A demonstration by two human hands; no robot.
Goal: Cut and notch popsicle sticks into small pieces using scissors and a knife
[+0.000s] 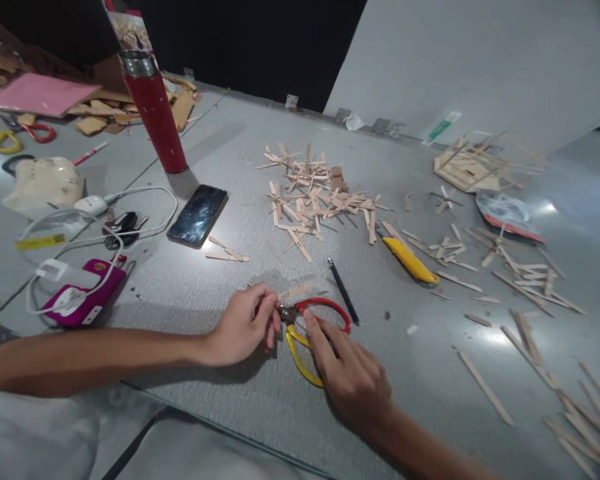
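Note:
A pair of scissors with one red and one yellow handle lies low over the table, its handles spread apart. My right hand is curled over the handles from the right, fingers on the red loop. Close to the blades, my left hand is closed with its fingertips pinched together; what they hold is hidden. A flat wooden stick shows just beyond the left fingertips. Right of the scissors lies a black pen. Farther off is a yellow utility knife.
A pile of wooden sticks fills the middle back; more are scattered at right near a wooden stick frame. To the left stand a red bottle, a phone, white cables and a purple box.

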